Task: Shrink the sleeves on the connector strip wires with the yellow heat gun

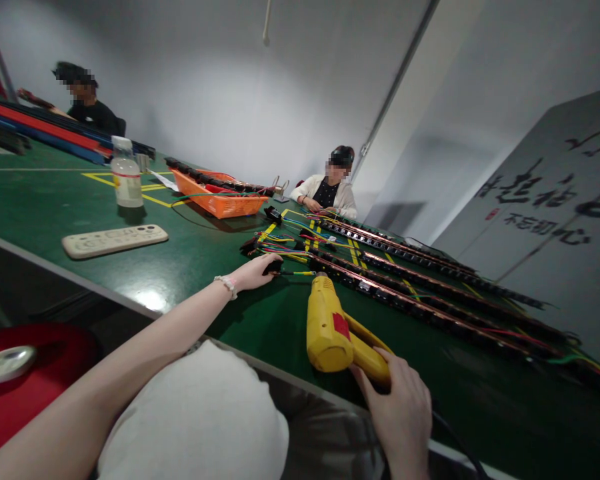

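Observation:
My right hand (400, 400) is wrapped round the handle of a yellow heat gun (329, 330), low at the right of the green table. The gun's nozzle points away from me, close to a yellow-green wire (300, 273). At the other end of that wire, my left hand (257, 272) grips a small black connector (273, 267). Beyond the nozzle lies a long black strip with copper bars (380, 292), and coloured wires (287, 248) fan out from its near end.
More long strips (410, 250) lie behind the first. An orange basket (220, 200) with parts, a bottle (127, 177) and a beige power strip (115, 240) stand on the left. Two people sit across the table (190, 233). A red stool (45, 400) is at lower left.

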`<state>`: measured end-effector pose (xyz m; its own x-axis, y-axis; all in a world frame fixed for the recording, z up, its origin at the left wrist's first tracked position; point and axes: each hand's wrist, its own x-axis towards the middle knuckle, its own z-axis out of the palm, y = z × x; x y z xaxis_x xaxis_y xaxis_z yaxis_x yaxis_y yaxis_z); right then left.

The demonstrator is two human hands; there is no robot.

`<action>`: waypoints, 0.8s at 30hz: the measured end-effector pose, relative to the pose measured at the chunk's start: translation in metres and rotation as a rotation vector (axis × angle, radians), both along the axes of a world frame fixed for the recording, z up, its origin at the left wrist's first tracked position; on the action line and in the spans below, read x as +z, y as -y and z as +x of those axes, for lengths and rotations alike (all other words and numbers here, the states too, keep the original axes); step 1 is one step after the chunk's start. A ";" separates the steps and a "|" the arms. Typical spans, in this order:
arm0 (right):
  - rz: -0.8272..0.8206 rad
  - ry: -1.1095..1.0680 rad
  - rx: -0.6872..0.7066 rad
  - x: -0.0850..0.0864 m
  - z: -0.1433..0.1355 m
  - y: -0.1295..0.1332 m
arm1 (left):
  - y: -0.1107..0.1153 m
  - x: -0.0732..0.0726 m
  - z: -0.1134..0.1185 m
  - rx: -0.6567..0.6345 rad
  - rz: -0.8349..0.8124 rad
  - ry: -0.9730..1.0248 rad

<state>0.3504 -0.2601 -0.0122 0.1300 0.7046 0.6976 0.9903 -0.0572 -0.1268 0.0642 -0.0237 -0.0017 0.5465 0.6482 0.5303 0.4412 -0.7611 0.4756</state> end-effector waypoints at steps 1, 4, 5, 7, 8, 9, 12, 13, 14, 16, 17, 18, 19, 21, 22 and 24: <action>0.006 0.007 -0.008 0.000 -0.001 0.001 | 0.000 0.000 0.000 -0.003 -0.001 0.002; 0.025 0.036 -0.031 -0.001 -0.007 0.004 | 0.001 0.001 0.000 -0.002 -0.003 0.007; 0.038 0.050 -0.041 -0.001 -0.009 0.005 | 0.001 0.001 0.000 0.001 -0.003 0.006; 0.072 0.081 -0.069 0.000 -0.015 0.008 | 0.002 0.001 0.000 0.014 -0.002 0.002; 0.086 0.097 -0.083 0.000 -0.017 0.010 | 0.002 0.000 0.000 0.025 -0.002 -0.001; 0.097 0.112 -0.097 0.000 -0.020 0.011 | 0.002 0.000 0.001 0.038 -0.001 -0.004; 0.116 0.143 -0.117 0.000 -0.025 0.014 | 0.000 -0.002 0.001 0.073 0.006 -0.020; 0.120 0.147 -0.118 0.000 -0.027 0.015 | 0.000 -0.003 0.001 0.078 0.010 -0.024; 0.124 0.147 -0.117 0.000 -0.028 0.015 | -0.001 -0.004 0.001 0.080 0.014 -0.025; 0.127 0.139 -0.111 0.000 -0.030 0.015 | -0.002 -0.004 0.002 0.082 0.027 -0.013; 0.127 0.134 -0.107 0.000 -0.032 0.014 | -0.001 -0.004 0.002 0.086 0.036 -0.003; 0.127 0.130 -0.101 0.000 -0.033 0.013 | -0.001 -0.004 0.002 0.095 0.048 0.007; 0.128 0.126 -0.093 -0.001 -0.035 0.012 | -0.001 -0.003 0.003 0.104 0.060 0.012; 0.129 0.117 -0.070 -0.001 -0.039 0.011 | 0.001 -0.002 0.003 0.112 0.078 0.008; 0.130 0.114 -0.057 -0.001 -0.041 0.010 | 0.002 -0.001 0.003 0.108 0.081 0.001; 0.125 0.103 -0.033 -0.002 -0.046 0.010 | 0.003 0.000 0.003 0.094 0.076 -0.010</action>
